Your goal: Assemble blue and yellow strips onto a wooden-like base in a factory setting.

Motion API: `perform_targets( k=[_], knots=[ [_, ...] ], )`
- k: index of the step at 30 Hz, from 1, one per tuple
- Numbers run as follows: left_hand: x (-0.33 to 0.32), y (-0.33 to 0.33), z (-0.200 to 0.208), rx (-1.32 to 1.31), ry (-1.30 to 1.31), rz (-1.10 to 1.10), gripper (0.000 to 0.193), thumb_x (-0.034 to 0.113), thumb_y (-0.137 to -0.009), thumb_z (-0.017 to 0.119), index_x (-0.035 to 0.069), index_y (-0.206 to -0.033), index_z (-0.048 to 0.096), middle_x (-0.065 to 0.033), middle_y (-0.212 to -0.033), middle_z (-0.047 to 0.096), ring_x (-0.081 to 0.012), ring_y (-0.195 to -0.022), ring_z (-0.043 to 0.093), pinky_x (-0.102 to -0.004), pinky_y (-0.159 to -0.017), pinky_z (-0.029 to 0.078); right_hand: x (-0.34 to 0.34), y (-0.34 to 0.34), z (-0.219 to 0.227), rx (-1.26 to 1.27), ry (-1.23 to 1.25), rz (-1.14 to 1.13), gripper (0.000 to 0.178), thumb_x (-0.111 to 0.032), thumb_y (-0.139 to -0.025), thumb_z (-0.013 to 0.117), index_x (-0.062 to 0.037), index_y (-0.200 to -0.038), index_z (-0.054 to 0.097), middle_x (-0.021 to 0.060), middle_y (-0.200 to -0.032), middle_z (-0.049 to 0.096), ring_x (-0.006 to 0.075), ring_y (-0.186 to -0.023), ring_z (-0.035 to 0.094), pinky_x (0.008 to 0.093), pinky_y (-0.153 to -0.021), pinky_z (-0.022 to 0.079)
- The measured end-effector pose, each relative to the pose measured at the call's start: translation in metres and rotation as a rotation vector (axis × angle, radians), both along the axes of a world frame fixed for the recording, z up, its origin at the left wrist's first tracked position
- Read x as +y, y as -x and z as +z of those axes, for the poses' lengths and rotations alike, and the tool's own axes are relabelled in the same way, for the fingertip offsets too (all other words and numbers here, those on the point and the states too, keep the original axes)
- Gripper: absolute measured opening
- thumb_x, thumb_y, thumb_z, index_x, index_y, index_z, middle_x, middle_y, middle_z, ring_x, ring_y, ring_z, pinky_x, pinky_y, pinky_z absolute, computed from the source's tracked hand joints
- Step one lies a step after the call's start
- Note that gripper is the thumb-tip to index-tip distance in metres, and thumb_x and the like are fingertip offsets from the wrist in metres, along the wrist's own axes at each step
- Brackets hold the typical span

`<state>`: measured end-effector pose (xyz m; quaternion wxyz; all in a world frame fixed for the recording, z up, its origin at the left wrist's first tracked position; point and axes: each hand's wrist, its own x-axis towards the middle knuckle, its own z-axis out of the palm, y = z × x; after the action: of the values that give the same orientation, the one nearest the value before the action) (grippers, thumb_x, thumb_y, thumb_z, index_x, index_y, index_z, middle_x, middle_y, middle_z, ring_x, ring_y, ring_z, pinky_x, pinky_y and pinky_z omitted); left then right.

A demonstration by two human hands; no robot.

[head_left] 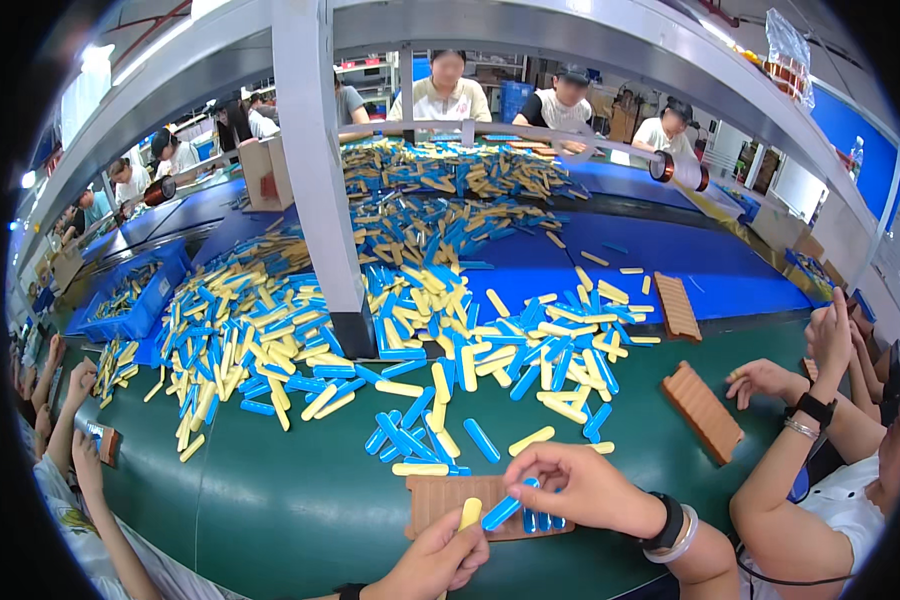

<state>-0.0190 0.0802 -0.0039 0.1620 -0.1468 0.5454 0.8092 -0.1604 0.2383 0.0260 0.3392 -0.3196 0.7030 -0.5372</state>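
Observation:
Between thumb and fingers, my left hand (440,555) pinches a yellow round-ended strip (471,512). My right hand (585,488) grips a glossy blue round-ended strip (500,513) just to the right of it. Both hands are over a brown grooved tray (432,505) lying on the green table. Several blue strips (543,521) sit side by side in the tray's right end, partly covered by my right hand. A loose pile of blue and yellow strips (420,440) lies just beyond the tray.
A large heap of strips (250,340) spreads around a white post (315,180). A blue crate (135,295) with strips stands at the left. Two more brown trays (703,412) lie at the right, near a co-worker's hands (770,383). Other people sit along the table's sides.

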Motion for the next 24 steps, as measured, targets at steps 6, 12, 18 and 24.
perform_targets(
  k=[6,12,18,24],
  knots=[
    [0.004,0.004,0.010,-0.053,-0.062,0.033,0.009,0.022,-0.097,0.040,0.014,-0.097,0.045,0.0048,-0.066,0.037,-0.0027,-0.046,0.026,-0.0172,-0.039,0.020,0.004,-0.021,0.024,0.127,0.108,0.069,0.016,-0.017,-0.079,0.073,-0.0032,-0.079,0.064,-0.0003,-0.071,0.063,0.0035,-0.059,0.056,0.0188,-0.052,0.044],
    [0.007,-0.004,0.003,-0.028,-0.125,0.310,0.011,0.025,-0.098,0.039,0.014,-0.099,0.039,0.0032,-0.074,0.043,-0.0026,-0.046,0.028,-0.0155,-0.040,0.021,0.028,-0.022,0.006,1.275,0.306,0.160,0.022,-0.015,-0.067,0.081,-0.0075,-0.067,0.060,0.0005,-0.057,0.056,0.0137,-0.047,0.054,0.0201,-0.040,0.040],
    [-0.003,0.010,0.010,-0.008,-0.072,0.302,0.022,0.025,-0.096,0.044,0.020,-0.117,0.037,-0.0091,-0.076,0.051,-0.0055,-0.043,0.031,-0.0191,-0.039,0.023,0.028,-0.029,-0.035,1.543,-0.007,0.156,0.023,-0.026,-0.077,0.068,-0.0094,-0.073,0.052,-0.0021,-0.062,0.046,0.0115,-0.057,0.053,0.0232,-0.046,0.043],
    [-0.006,0.010,0.021,-0.034,-0.042,0.286,0.022,0.027,-0.097,0.043,0.020,-0.118,0.039,0.0003,-0.063,0.040,-0.0026,-0.044,0.025,-0.0176,-0.039,0.021,0.031,-0.055,-0.043,1.418,-0.083,0.089,0.036,-0.028,-0.079,0.067,0.0009,-0.099,0.061,-0.0001,-0.060,0.042,0.0117,-0.061,0.050,0.0243,-0.050,0.043]
  ],
)
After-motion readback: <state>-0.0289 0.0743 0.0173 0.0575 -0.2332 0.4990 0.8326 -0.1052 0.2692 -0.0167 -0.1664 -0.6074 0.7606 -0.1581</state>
